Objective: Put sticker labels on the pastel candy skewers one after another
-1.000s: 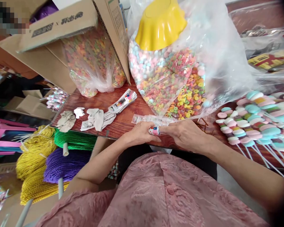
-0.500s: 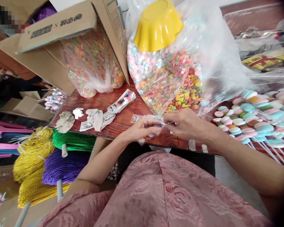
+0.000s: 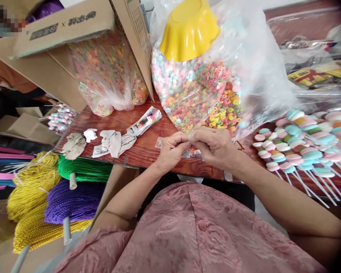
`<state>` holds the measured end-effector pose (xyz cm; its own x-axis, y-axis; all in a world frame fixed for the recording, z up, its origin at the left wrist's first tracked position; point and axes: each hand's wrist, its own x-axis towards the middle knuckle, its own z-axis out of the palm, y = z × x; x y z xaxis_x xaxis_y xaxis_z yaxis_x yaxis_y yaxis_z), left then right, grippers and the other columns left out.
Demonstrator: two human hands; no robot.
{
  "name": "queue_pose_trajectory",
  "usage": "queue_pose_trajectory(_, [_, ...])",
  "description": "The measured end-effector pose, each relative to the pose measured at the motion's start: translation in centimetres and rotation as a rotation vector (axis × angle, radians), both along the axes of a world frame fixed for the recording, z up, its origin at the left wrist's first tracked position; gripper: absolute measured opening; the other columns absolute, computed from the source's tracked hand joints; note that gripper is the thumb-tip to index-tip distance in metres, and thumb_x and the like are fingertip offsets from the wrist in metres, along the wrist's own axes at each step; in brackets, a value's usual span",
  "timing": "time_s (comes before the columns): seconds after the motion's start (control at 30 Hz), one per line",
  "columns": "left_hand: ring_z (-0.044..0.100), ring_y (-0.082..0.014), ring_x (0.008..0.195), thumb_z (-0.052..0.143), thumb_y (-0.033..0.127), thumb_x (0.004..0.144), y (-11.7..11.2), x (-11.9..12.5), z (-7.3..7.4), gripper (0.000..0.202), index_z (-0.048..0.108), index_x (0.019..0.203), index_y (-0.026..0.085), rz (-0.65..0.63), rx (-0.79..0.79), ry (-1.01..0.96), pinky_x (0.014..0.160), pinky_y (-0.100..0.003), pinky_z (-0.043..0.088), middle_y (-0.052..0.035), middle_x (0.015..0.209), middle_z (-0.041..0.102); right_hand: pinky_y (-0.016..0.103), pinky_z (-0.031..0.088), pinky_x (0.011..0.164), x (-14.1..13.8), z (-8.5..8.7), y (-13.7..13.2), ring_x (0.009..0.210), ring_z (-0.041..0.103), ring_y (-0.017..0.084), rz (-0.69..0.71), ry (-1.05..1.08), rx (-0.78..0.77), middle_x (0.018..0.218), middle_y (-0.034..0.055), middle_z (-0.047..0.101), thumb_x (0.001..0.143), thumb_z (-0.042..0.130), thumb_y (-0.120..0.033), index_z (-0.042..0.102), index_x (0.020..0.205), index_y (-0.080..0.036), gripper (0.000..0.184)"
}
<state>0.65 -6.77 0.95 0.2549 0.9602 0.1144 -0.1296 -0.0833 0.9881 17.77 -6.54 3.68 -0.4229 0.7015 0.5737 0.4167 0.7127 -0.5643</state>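
Observation:
My left hand [image 3: 174, 152] and my right hand [image 3: 213, 148] meet over the front of the table, thumbs and fingers pinched together tip to tip. Whatever lies between the fingertips is hidden by them. Just under the hands shows a small clear plastic packet [image 3: 195, 153] with coloured bits; whether it hangs from the fingers or lies on the wood I cannot tell. Beyond the hands sits a big clear bag of ring-shaped gummies [image 3: 223, 115] and pastel marshmallows [image 3: 176, 72].
A yellow fluted bowl [image 3: 190, 32] rests upside down on the bag. Left stand a cardboard box [image 3: 133, 49], a stack of printed packaging [image 3: 144, 121] and crumpled gloves [image 3: 113, 143]. Marshmallow skewers [image 3: 304, 144] lie right. Cord bundles [image 3: 74, 201] are at lower left.
My hands have come closer together, fingertips now touching, with the right hand shifted slightly left. The blue bit that showed between the fingers is now covered. The view has shifted slightly.

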Motion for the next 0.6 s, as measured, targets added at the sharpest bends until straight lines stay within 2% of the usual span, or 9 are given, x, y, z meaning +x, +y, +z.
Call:
queue_pose_trajectory(0.07, [0.052, -0.0090, 0.064, 0.081, 0.037, 0.071, 0.1, 0.0, -0.2, 0.022, 0.072, 0.069, 0.017, 0.060, -0.072, -0.091, 0.063, -0.022, 0.044, 0.0008, 0.068, 0.059, 0.025, 0.040, 0.059, -0.4, -0.5, 0.0, 0.062, 0.054, 0.011, -0.005, 0.087, -0.011, 0.068, -0.0016, 0.059, 0.084, 0.051, -0.008, 0.062, 0.079, -0.020, 0.017])
queue_pose_trajectory(0.13, [0.048, -0.0070, 0.057, 0.081, 0.039, 0.070, 0.2, -0.1, -0.2, 0.023, 0.071, 0.070, 0.017, 0.152, -0.139, -0.157, 0.057, -0.021, 0.041, 0.0027, 0.062, 0.058, 0.025, 0.044, 0.060, -0.5, -1.0, 0.0, 0.063, 0.056, 0.010, -0.025, 0.277, -0.137, 0.074, -0.0020, 0.062, 0.087, 0.057, -0.015, 0.064, 0.100, -0.023, 0.017])
queue_pose_trajectory(0.2, [0.046, -0.0062, 0.052, 0.080, 0.039, 0.073, 0.4, -0.2, -0.3, 0.023, 0.071, 0.074, 0.018, 0.229, -0.127, -0.178, 0.053, -0.020, 0.039, 0.0038, 0.059, 0.057, 0.025, 0.046, 0.058, -0.8, -1.8, -0.3, 0.063, 0.056, 0.011, -0.056, 0.494, -0.316, 0.082, -0.0020, 0.064, 0.084, 0.067, -0.025, 0.059, 0.120, -0.027, 0.037])
queue_pose_trajectory(0.23, [0.046, -0.0060, 0.052, 0.078, 0.039, 0.075, 0.5, -0.1, -0.2, 0.022, 0.071, 0.076, 0.018, 0.243, -0.097, -0.171, 0.053, -0.020, 0.038, 0.0040, 0.059, 0.057, 0.025, 0.047, 0.058, -1.1, -2.2, -0.5, 0.064, 0.057, 0.011, -0.066, 0.583, -0.402, 0.085, -0.0019, 0.065, 0.080, 0.073, -0.028, 0.057, 0.123, -0.028, 0.046])
queue_pose_trajectory(0.3, [0.048, -0.0064, 0.055, 0.076, 0.038, 0.079, 0.4, 0.1, -0.3, 0.020, 0.072, 0.077, 0.019, 0.234, -0.021, -0.132, 0.056, -0.020, 0.040, 0.0034, 0.062, 0.057, 0.025, 0.048, 0.058, -2.2, -3.2, -1.3, 0.064, 0.057, 0.011, -0.062, 0.693, -0.548, 0.083, -0.0023, 0.065, 0.071, 0.081, -0.033, 0.062, 0.113, -0.027, 0.046])
queue_pose_trajectory(0.4, [0.056, -0.0094, 0.069, 0.073, 0.038, 0.082, 0.0, 0.8, -0.8, 0.018, 0.074, 0.079, 0.020, 0.228, 0.076, -0.050, 0.068, -0.022, 0.047, 0.0010, 0.074, 0.062, 0.026, 0.048, 0.059, -3.8, -4.2, -2.3, 0.061, 0.055, 0.011, -0.067, 0.811, -0.697, 0.070, -0.0038, 0.061, 0.069, 0.082, -0.036, 0.064, 0.081, -0.022, 0.026])
queue_pose_trajectory(0.5, [0.062, -0.0122, 0.086, 0.072, 0.043, 0.083, -0.7, 1.2, -1.6, 0.023, 0.076, 0.097, 0.025, 0.219, 0.051, -0.082, 0.082, -0.024, 0.049, -0.0006, 0.092, 0.067, 0.026, 0.045, 0.059, -4.0, -4.4, -2.5, 0.060, 0.051, 0.010, -0.137, 0.898, -0.653, 0.066, -0.0040, 0.058, 0.073, 0.078, -0.032, 0.062, 0.067, -0.021, 0.021])
queue_pose_trajectory(0.6, [0.063, -0.0138, 0.091, 0.070, 0.047, 0.084, -1.5, 1.0, -2.3, 0.032, 0.074, 0.108, 0.025, 0.089, -0.070, -0.121, 0.088, -0.027, 0.049, -0.0012, 0.097, 0.070, 0.027, 0.043, 0.062, -3.4, -4.2, -2.4, 0.065, 0.052, 0.012, -0.206, 0.830, -0.515, 0.069, -0.0026, 0.059, 0.075, 0.074, -0.027, 0.066, 0.067, -0.021, 0.013])
